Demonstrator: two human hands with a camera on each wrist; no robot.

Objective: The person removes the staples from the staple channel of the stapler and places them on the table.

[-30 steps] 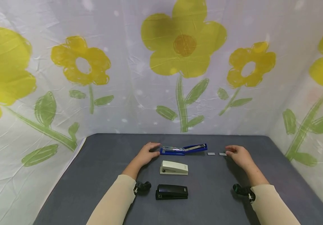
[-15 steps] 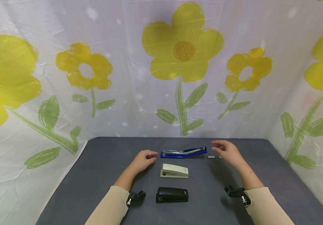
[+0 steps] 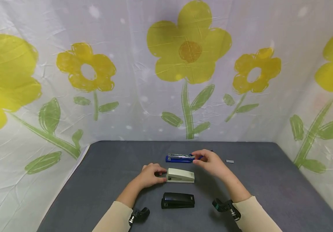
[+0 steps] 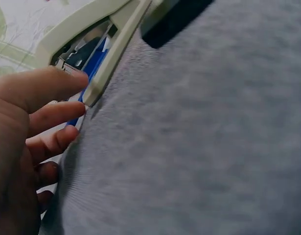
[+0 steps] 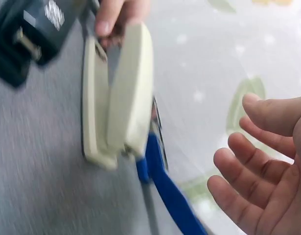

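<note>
The cream stapler (image 3: 181,174) lies in the middle of a row of three, in the head view. My left hand (image 3: 148,176) is at its left end, and the left wrist view has the fingertips right at the stapler's base (image 4: 113,66), fingers loosely extended. Behind it the blue stapler (image 3: 178,158) lies opened out flat. My right hand (image 3: 211,162) hovers beside the blue stapler's swung-back top, covering part of it. Its fingers are spread apart with nothing between them, as the right wrist view shows of the hand (image 5: 272,171).
Nearest the person is a black stapler (image 3: 178,200). A small grey strip of staples (image 3: 229,161) lies right of the right hand. The dark grey table (image 3: 111,161) ends at a flower-printed curtain (image 3: 137,96) at the back and sides.
My right hand has left the staple strips and moved left to the blue stapler, now hiding one strip. My left hand has come from the blue stapler to the cream one.
</note>
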